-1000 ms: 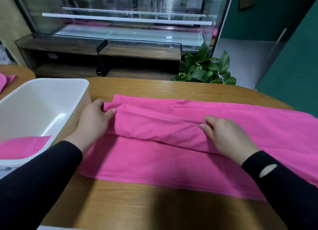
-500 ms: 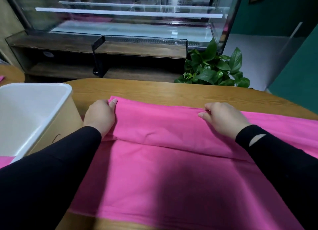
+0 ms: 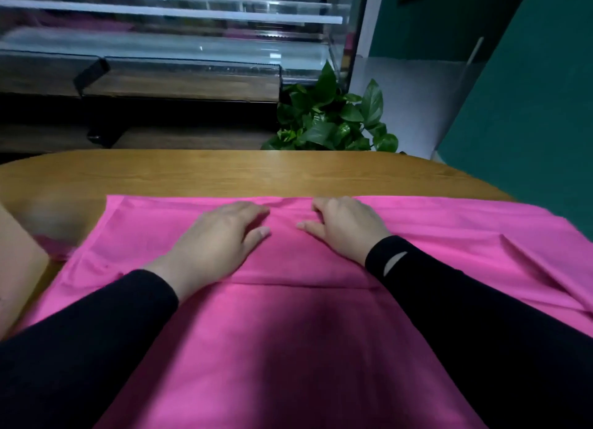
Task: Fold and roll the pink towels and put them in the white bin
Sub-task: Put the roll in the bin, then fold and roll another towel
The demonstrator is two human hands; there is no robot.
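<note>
A large pink towel [image 3: 288, 326] lies spread over the wooden table, with its far part folded toward me into a flap whose edge runs across the middle. My left hand [image 3: 218, 242] lies flat on the flap, fingers apart. My right hand [image 3: 343, 226] presses flat on it too, close beside the left near the far fold. Neither hand grips the cloth. Only the pale outer wall of the white bin [image 3: 16, 268] shows at the far left edge; its inside is out of view.
The wooden table [image 3: 256, 171] has a bare strip beyond the towel. A leafy green plant [image 3: 330, 120] stands behind its far edge. A glass display case [image 3: 160, 43] fills the background. A teal wall [image 3: 529, 107] rises at the right.
Both hands have slid inward along the far fold and now lie flat close together. The view has shifted right, so the bin has almost left the frame.
</note>
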